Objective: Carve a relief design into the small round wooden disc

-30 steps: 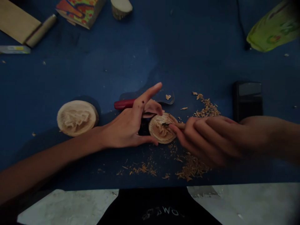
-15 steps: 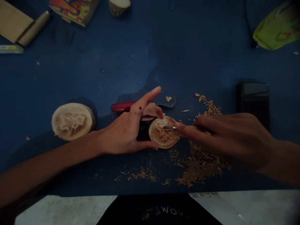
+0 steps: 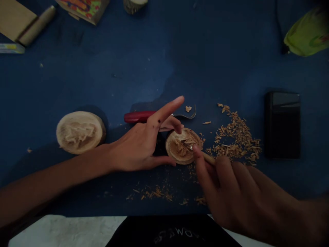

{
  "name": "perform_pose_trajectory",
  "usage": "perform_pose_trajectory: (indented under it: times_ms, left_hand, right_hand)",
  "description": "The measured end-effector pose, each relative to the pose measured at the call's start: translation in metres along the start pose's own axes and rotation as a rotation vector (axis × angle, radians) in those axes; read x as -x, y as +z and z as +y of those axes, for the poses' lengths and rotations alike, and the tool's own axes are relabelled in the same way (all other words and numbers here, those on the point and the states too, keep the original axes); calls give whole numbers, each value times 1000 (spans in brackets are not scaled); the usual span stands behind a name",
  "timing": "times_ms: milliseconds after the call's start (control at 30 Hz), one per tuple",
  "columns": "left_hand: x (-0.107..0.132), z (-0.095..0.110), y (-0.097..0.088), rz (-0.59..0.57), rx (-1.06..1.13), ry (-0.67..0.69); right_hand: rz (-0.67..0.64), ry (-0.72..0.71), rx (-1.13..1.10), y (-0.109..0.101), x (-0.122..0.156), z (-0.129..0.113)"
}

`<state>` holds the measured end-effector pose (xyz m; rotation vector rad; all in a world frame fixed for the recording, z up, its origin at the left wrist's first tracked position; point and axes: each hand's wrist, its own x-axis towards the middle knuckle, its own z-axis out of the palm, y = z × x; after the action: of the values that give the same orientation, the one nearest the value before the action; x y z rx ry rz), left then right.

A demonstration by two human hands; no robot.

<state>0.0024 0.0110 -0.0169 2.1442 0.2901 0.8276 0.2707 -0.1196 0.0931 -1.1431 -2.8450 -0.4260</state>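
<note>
A small round wood slice [image 3: 181, 148] with a carved face lies on the blue cloth [image 3: 154, 61] at the centre. My left hand [image 3: 144, 142] steadies it from the left, thumb and middle finger pinched on its rim, index finger raised. My right hand [image 3: 231, 192] comes in from the lower right, closed on a carving tool [image 3: 203, 155] with a pale wooden handle; its metal tip rests on the slice's face. Wood shavings [image 3: 235, 135] lie scattered to the right and in front of the slice.
A larger carved wood slice [image 3: 80, 132] lies to the left. A red-handled hooked tool [image 3: 144, 116] lies behind my left hand. A black phone [image 3: 282, 124] sits at the right, a green bag [image 3: 307, 34] at the far right, a colourful box [image 3: 82, 8] and another tool [image 3: 36, 25] at the back left.
My right hand has swung from the right of the slice down toward me, so the tool now meets the slice from the lower right. My left hand has stayed on the slice.
</note>
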Motion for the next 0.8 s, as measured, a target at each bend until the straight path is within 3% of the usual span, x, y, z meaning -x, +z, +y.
perform_pose_trajectory:
  times_ms: [100,267,400,567,700,767,800]
  left_hand:
    - [1,3,0,-13,-10,-31]
    - [4,4,4,62,84,-70]
    - [0,4,6,70,89,-63]
    - [-3,3,4,47,37,-30]
    - [0,0,4,66,53,-60]
    - [1,-2,4,70,59,-48]
    - [1,-3,4,72,59,-41]
  right_hand:
    - [48,6,216,8,1,-17]
    - [42,49,222,11,-5,-19]
    - [16,2,33,5,-14,6]
    - [-16,-116,-49,4,-20,42]
    - [16,-83,-79,19,-21,68]
    - [53,-122,-159,32,-21,83]
    - [-5,-202,-241,39,-21,90]
